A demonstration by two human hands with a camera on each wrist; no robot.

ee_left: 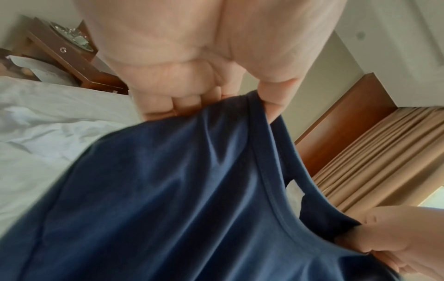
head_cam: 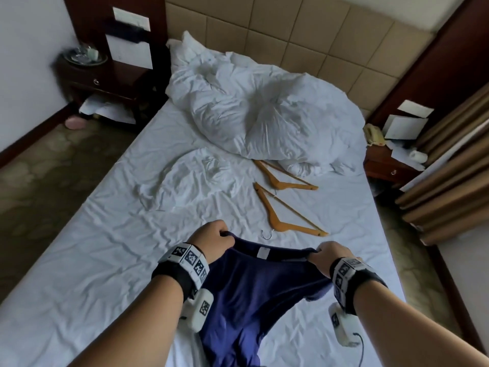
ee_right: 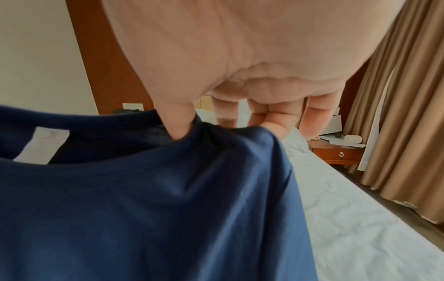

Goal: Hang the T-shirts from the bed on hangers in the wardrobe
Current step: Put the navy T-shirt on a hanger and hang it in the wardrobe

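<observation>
Navy T-shirt (head_cam: 248, 295), soft thin jersey with a ribbed collar band, hangs above the near end of the bed (head_cam: 92, 260), stretched at the neckline between both hands. The left hand (head_cam: 211, 238) pinches one side of the collar, the right hand (head_cam: 332, 256) the other, fingers curled over the fabric. A white neck label (head_cam: 263, 252) shows inside; its print is unreadable. Two wooden hangers (head_cam: 284, 218) with metal hooks lie on the wrinkled white sheet beyond, by a crumpled duvet (head_cam: 264, 112). Only the wrist views show the thumbs tucked into the collar.
</observation>
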